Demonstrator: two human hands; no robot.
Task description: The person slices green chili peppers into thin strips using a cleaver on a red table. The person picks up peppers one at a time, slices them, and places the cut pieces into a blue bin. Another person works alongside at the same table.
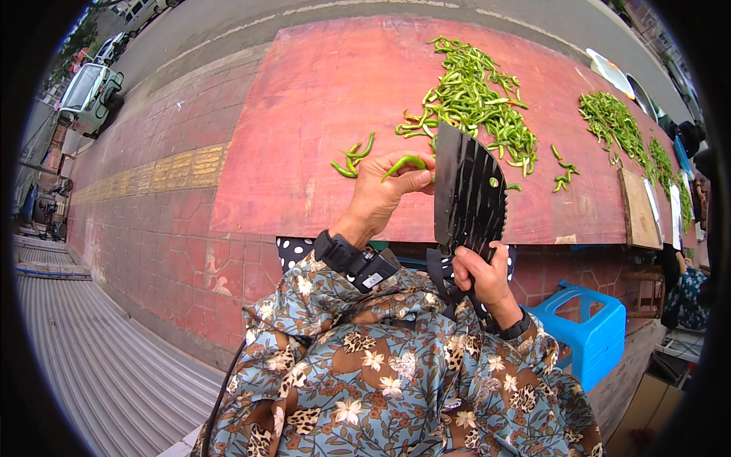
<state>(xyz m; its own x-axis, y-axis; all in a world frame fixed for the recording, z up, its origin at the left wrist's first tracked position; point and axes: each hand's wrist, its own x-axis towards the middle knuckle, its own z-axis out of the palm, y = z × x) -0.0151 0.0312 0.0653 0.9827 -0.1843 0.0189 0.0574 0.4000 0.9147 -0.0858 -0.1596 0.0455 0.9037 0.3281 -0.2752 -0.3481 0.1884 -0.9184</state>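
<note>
A curved green chili pepper (404,164) is pinched between the thumb and fingers of my left hand (385,180), above the red wooden board (320,114). My right hand (485,274) grips the handle of a black cleaver (469,188), its broad blade pointing up and away from me. One edge of the blade is serrated. The blade stands beside my left fingertips and hides part of the board; I cannot tell if it touches the pepper. Several whole peppers (357,155) lie just beyond my left hand. A large heap of green peppers (471,91) spreads behind the blade.
Small pepper pieces (564,171) lie right of the heap. Farther right are another pepper pile (614,123), a wooden cutting board (639,208) and a white basin (610,71). A blue plastic stool (594,325) stands by my right side. Another person's patterned sleeve (688,297) shows at far right.
</note>
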